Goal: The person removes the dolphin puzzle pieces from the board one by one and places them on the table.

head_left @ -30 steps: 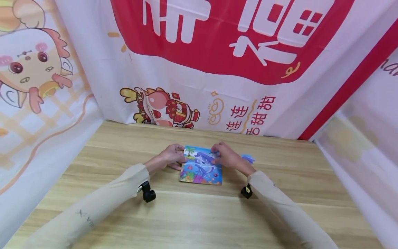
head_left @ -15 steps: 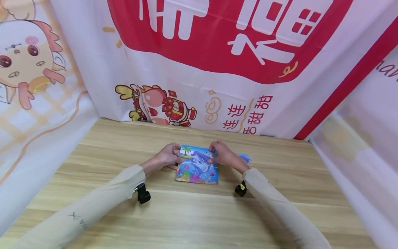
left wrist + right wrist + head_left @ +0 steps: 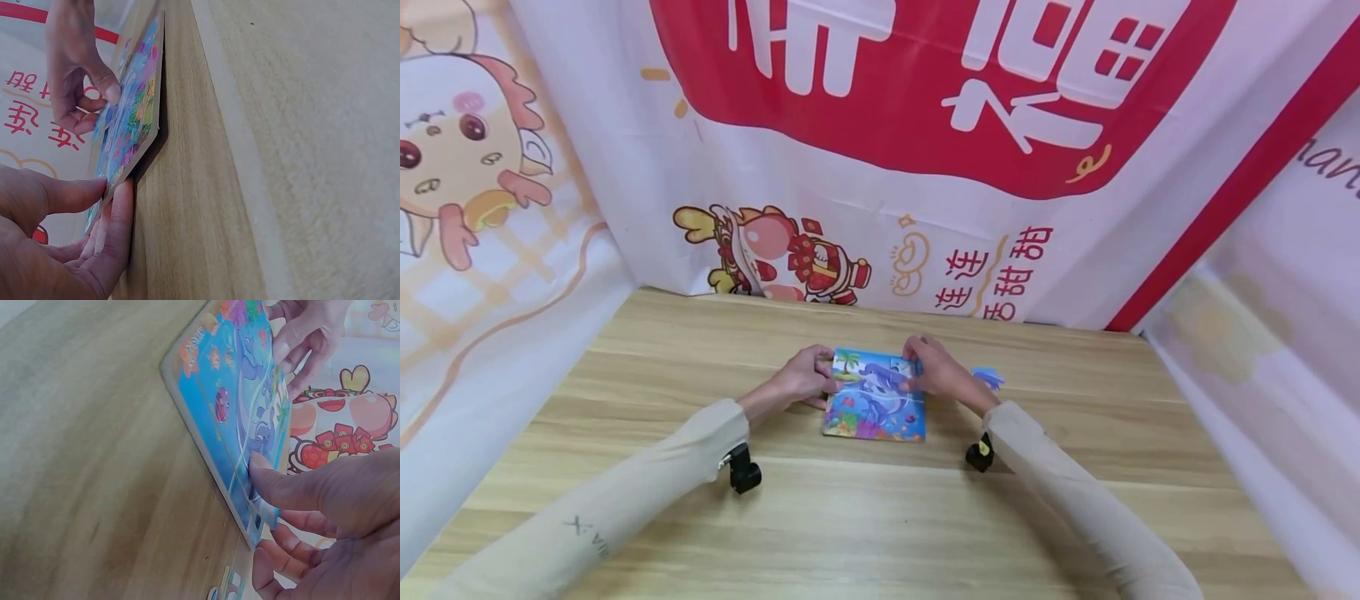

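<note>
A flat jigsaw puzzle point(image 3: 874, 404) with a dolphin and sea picture lies at the middle of the table, its left side slightly raised. My left hand point(image 3: 808, 375) grips its left edge, thumb on top and fingers beneath, as the left wrist view shows. At the far right corner my right hand point(image 3: 934, 367) pinches a small puzzle piece point(image 3: 270, 514) that stands tilted there. The right thumb point(image 3: 281, 484) rests over the picture. Just right of that hand lies a loose blue piece point(image 3: 988, 378), partly hidden by the wrist.
The wooden table point(image 3: 865, 517) runs back to a printed white and red cloth point(image 3: 820, 167). More cloth hangs at the left and right sides. Part of a loose piece point(image 3: 228, 584) shows at the bottom of the right wrist view.
The head view has shifted slightly. Both hands stay at the same places on the puzzle, and the right fingers have moved only a little at the far right corner.
</note>
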The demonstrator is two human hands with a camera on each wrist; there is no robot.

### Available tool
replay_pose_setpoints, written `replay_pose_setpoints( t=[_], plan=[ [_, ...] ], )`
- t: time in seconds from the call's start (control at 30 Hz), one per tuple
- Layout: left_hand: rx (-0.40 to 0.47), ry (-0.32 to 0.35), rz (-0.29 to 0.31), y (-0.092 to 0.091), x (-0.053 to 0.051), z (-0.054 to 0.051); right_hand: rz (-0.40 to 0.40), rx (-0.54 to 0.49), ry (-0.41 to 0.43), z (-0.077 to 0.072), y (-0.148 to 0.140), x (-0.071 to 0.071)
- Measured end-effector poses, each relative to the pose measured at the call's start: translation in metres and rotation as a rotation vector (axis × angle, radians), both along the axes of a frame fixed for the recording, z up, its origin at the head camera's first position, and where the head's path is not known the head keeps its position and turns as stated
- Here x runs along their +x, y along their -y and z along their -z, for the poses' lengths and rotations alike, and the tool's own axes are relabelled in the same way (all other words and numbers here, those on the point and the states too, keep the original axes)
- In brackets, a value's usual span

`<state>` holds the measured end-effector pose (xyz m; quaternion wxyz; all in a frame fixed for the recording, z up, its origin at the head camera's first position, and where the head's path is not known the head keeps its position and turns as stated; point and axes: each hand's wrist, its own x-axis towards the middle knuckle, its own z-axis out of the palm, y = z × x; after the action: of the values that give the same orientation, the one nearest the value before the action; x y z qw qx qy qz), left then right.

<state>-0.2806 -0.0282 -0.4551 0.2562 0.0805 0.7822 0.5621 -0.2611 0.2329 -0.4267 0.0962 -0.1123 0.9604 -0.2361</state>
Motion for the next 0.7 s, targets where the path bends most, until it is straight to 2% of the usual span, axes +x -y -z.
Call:
replay_pose_setpoints(
  t=[0.23, 0.47, 0.7],
  plan=[
    [0.001, -0.001, -0.005, -0.0005, 0.0004, 0.0001, 0.004, -0.035, -0.043, 0.0034, -0.0002, 0.0035],
    [0.011, -0.001, -0.004, -0.0001, 0.0009, -0.0011, -0.019, -0.193, -0.11, 0.0037, -0.0057, 0.0008],
    [0.017, 0.001, -0.009, 0.0006, 0.001, -0.001, -0.076, -0.271, -0.169, 0.0035, -0.0097, -0.0009]
  ],
)
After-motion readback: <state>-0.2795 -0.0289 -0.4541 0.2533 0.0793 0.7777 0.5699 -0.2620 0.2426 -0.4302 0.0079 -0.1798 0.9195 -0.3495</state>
